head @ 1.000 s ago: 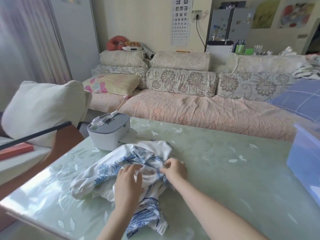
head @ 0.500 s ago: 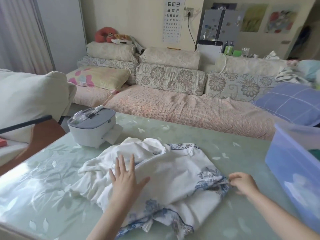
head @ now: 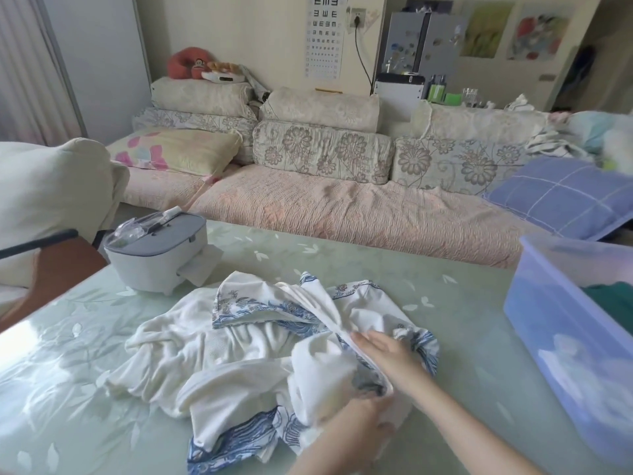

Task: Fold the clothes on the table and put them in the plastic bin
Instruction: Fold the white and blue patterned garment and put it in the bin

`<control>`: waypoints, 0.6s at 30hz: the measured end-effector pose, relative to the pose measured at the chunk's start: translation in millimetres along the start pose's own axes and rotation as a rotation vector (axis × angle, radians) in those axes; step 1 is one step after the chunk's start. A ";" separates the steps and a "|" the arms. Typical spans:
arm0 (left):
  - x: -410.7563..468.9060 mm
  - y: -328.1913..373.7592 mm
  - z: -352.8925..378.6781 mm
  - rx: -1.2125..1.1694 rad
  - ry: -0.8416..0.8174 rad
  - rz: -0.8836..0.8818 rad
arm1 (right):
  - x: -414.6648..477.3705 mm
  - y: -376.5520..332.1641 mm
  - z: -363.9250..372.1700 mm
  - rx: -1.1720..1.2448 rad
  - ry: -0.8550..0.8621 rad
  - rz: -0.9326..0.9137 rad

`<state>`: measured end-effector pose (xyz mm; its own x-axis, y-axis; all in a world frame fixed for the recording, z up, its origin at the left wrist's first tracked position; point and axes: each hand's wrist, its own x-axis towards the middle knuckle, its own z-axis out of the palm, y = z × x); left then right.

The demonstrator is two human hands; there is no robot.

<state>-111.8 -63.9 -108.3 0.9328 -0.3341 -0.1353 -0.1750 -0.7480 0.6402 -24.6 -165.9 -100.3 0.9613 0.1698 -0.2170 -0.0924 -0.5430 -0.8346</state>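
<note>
A white garment with blue floral print (head: pixel 239 358) lies crumpled on the green glass-topped table (head: pixel 462 337). My left hand (head: pixel 356 426) grips a bunched part of it near the front edge, its fingers buried in the cloth. Just behind, my right hand (head: pixel 387 351) lies on the garment's right side with straight fingers beside a taut white hem; its thumb is hidden. The translucent blue plastic bin (head: pixel 561 323) stands at the table's right edge with a dark green cloth (head: pixel 613 296) inside.
A grey-and-white lidded case (head: pixel 157 255) stands at the table's back left, touching distance from the garment. A chair with a cream cushion (head: pixel 51 186) is at the left. A long sofa (head: pixel 342 207) runs behind the table.
My left hand left the garment's left side and now grips cloth at the right front. The right hand drew back onto the garment, which is bunched more.
</note>
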 end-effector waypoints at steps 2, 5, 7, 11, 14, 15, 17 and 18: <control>3.8 9.1 5.0 -0.019 -0.033 0.032 | 1.2 -4.5 3.9 -0.133 -0.033 -0.029; 7.4 6.1 -7.7 0.050 0.198 0.016 | 11.4 6.6 -2.3 -0.314 0.108 -0.007; 10.4 -12.7 -21.0 0.169 0.470 -0.016 | 15.1 18.0 -17.1 -0.214 0.128 0.019; 12.2 -54.9 -15.8 0.313 0.375 -0.166 | 11.6 31.5 -30.8 0.142 0.086 0.091; 7.0 -57.9 -1.2 0.198 0.289 -0.125 | 9.7 34.1 -13.2 -0.164 0.060 0.030; 4.8 -56.5 -0.9 0.167 0.344 -0.105 | 8.0 33.4 -4.9 -0.303 0.067 -0.012; -1.3 -52.4 -5.2 0.142 0.404 -0.105 | 4.7 31.2 8.3 -0.461 0.120 -0.069; -5.0 -52.4 -7.8 0.167 0.395 -0.123 | 5.0 30.4 9.8 -0.473 0.160 -0.082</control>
<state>-104.8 -18.6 -135.2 0.9930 -0.0160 0.1171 -0.0730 -0.8620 0.5017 -25.2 -173.5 -131.6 0.9917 0.1193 -0.0489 0.0770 -0.8524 -0.5172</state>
